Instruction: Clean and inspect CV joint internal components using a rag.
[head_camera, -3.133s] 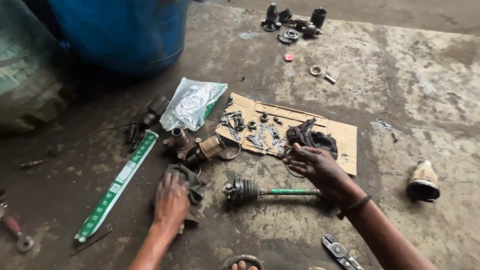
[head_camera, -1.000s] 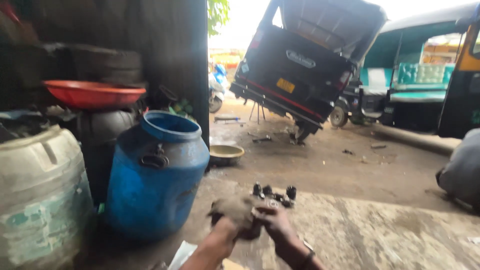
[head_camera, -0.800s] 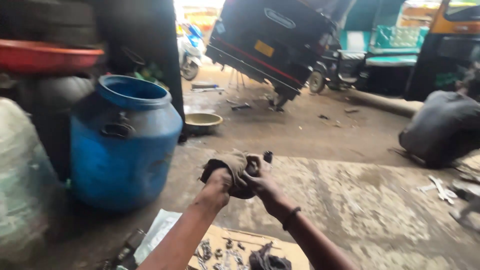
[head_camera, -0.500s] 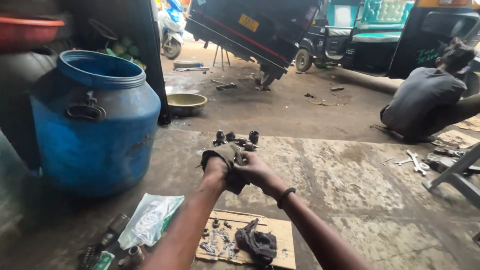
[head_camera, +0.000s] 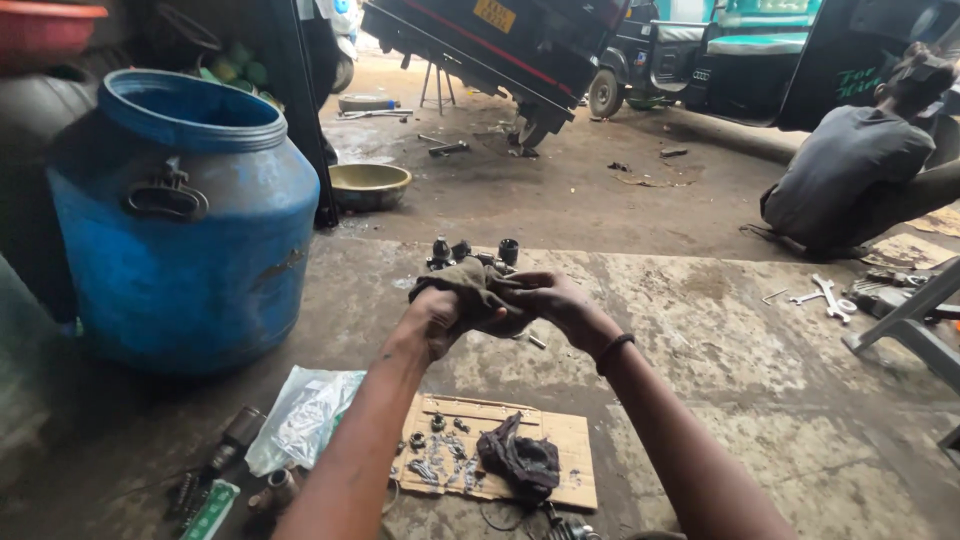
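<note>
**Hidden and cut-off parts**

Dirty rag (head_camera: 478, 290) covers whatever left hand (head_camera: 432, 318) and right hand (head_camera: 556, 300) grip; contents can't be told. Small parts on cardboard (head_camera: 560, 470) too tiny to identify. Blue drum (head_camera: 180, 230) hides floor behind. Seated person (head_camera: 850, 180) cut by right edge. Green strip (head_camera: 210, 510) cut at bottom edge.

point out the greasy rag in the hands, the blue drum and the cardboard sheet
greasy rag (head_camera: 478, 290), head view, on the bunched cloth between both hands
blue drum (head_camera: 185, 255), head view, on its front wall below the handle
cardboard sheet (head_camera: 575, 450), head view, on the bare right end
</note>
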